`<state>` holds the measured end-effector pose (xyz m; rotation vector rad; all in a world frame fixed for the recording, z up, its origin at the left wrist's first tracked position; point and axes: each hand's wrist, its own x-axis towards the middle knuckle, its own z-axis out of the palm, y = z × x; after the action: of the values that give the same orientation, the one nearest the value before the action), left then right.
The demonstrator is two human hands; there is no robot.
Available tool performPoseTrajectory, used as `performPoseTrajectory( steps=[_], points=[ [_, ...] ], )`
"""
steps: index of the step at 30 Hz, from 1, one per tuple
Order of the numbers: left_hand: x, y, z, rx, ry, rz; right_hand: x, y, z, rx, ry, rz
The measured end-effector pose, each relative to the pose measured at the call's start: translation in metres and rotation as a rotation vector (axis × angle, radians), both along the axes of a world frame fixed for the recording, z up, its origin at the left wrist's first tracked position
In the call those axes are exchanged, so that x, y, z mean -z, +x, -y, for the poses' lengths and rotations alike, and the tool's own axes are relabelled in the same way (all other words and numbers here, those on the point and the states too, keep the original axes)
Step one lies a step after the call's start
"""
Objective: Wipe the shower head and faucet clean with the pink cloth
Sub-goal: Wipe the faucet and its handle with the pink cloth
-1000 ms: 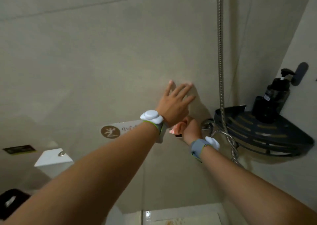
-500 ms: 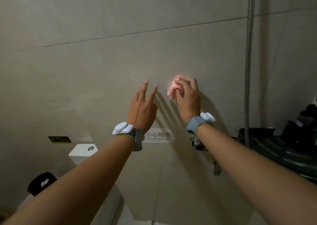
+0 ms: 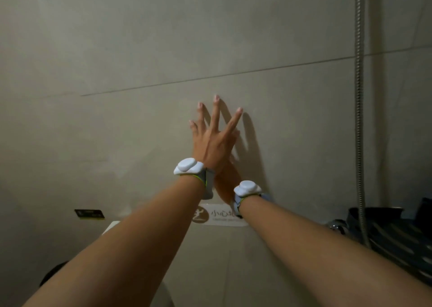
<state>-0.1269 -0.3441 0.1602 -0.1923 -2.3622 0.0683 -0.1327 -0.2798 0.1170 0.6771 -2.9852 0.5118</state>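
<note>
Pink cloth not visible, maybe behind crossed hands. Left hand [image 3: 211, 146] splayed apart before beige wall [image 3: 117, 49]; right hand [image 3: 228, 185] hidden, grip unclear. Chrome faucet [image 3: 336, 227] awaiting wiping, shower head unseen.

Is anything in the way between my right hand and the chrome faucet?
Nothing visible: only bare grey wall lies between the right hand, tucked behind the spread left hand, and the chrome faucet lower right.

Left hand [image 3: 211, 144] before right hand [image 3: 225, 180]; hose [image 3: 358, 110] right.
</note>
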Motion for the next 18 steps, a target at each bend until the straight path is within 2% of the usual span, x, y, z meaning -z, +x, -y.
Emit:
performPoseTrajectory(
  steps=[1, 2, 3, 4, 5, 7, 9, 11, 13, 15, 18],
  points=[
    [0.005, -0.001, 0.001, 0.003, 0.023, -0.015, 0.008, 0.01, -0.003, -0.065, 0.057, 0.125],
    [0.009, -0.003, 0.001, -0.004, 0.006, -0.028, 0.022, 0.027, -0.015, -0.042, 0.154, -0.07],
    [0.012, -0.007, -0.002, -0.017, -0.025, -0.032, 0.034, 0.021, -0.021, -0.132, 0.138, -0.202],
    [0.017, -0.011, 0.002, 0.011, -0.029, -0.045, 0.035, 0.014, -0.031, -0.135, 0.121, -0.439],
    [0.02, -0.011, 0.003, 0.018, -0.023, -0.033, 0.05, 0.011, -0.056, -0.093, 0.095, -0.591],
    [0.019, -0.013, 0.014, 0.015, -0.043, -0.066, 0.066, 0.011, -0.097, -0.023, 0.046, -0.698],
    [0.019, -0.013, 0.012, 0.0, -0.034, -0.082, 0.08, 0.009, -0.119, 0.114, -0.16, -0.665],
    [0.025, -0.016, 0.009, -0.004, -0.027, -0.087, 0.091, 0.004, -0.144, 0.334, -0.549, -0.534],
    [0.028, -0.018, 0.005, -0.007, -0.024, -0.094, 0.101, 0.003, -0.167, 0.569, -0.844, -0.52],
    [0.029, -0.022, 0.004, 0.014, -0.009, -0.091, 0.101, 0.004, -0.176, 0.78, -1.061, -0.437],
    [0.032, -0.021, 0.002, 0.005, 0.029, -0.075, 0.107, 0.0, -0.19, 1.029, -1.262, -0.145]
  ],
)
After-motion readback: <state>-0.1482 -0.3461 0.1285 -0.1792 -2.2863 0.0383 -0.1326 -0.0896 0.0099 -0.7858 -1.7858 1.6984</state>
